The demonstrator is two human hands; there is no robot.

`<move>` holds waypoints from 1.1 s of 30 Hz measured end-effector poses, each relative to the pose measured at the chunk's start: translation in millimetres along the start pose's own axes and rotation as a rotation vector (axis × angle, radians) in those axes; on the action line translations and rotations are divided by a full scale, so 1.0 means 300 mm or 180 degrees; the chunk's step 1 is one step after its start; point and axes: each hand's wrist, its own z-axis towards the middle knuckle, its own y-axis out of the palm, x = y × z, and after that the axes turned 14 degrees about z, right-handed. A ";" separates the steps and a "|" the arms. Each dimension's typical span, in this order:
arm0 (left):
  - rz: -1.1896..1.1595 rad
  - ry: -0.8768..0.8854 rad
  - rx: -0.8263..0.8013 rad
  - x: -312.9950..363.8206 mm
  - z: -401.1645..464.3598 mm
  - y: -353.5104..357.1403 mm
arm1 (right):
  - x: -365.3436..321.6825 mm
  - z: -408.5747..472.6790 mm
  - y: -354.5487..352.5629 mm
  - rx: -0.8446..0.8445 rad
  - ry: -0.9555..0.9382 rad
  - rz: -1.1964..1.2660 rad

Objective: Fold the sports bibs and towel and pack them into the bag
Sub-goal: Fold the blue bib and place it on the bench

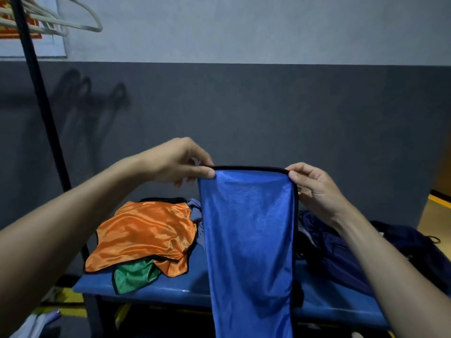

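Observation:
A blue mesh bib (249, 230) with black trim hangs lengthwise in front of me, above the blue bench (170, 291). My left hand (180, 162) pinches its top left corner and my right hand (314, 186) pinches its top right corner. On the bench to the left lies a crumpled orange bib (146, 237) over a green bib (134, 276). A grey cloth (195, 211), perhaps the towel, shows behind the orange bib. A dark navy bag (341, 254) lies on the bench at the right, partly hidden by my right arm.
A black rack pole (41, 106) rises at the left with pale hangers (56, 23) near its top. A two-tone grey wall stands right behind the bench. Yellow floor markings (439, 201) show at the far right and under the bench.

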 end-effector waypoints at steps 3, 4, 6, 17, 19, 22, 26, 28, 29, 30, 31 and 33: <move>-0.0574 -0.0176 -0.0135 0.008 0.016 -0.009 | 0.022 -0.001 -0.008 0.0022 0.0138 -0.0019; -0.0600 -0.0214 -0.0142 0.009 0.022 -0.008 | 0.027 -0.003 -0.007 0.0026 0.0171 -0.0019; -0.0321 -0.0213 -0.0062 0.009 0.028 -0.006 | 0.039 -0.008 -0.011 0.0009 0.0180 -0.0063; 0.0809 -0.0367 0.0100 0.008 0.059 -0.014 | 0.103 -0.010 -0.026 0.0017 0.0008 -0.0191; 0.0601 -0.0305 0.0314 0.016 0.062 -0.006 | 0.103 -0.002 -0.019 0.0166 -0.0050 -0.0198; 0.0281 -0.0436 0.0324 0.011 0.074 -0.003 | 0.095 0.012 -0.010 0.0293 -0.0177 -0.0186; 0.1462 -0.0766 -0.0409 0.037 0.091 0.019 | 0.075 0.047 0.018 0.0270 -0.0341 -0.0388; 0.2261 -0.0821 -0.0521 0.056 0.099 0.042 | 0.066 0.065 0.024 0.0243 -0.0391 -0.0514; 0.2463 -0.0837 -0.0476 0.058 0.103 0.054 | 0.063 0.073 0.020 0.0240 -0.0425 -0.0586; 0.2539 -0.0844 -0.0416 0.058 0.104 0.063 | 0.058 0.079 0.017 0.0248 -0.0451 -0.0645; 0.2525 -0.0830 -0.0358 0.056 0.105 0.070 | 0.054 0.087 0.009 0.0260 -0.0481 -0.0716; 0.2339 -0.0704 -0.0217 0.044 0.102 0.083 | 0.042 0.095 -0.002 0.0313 -0.0510 -0.0950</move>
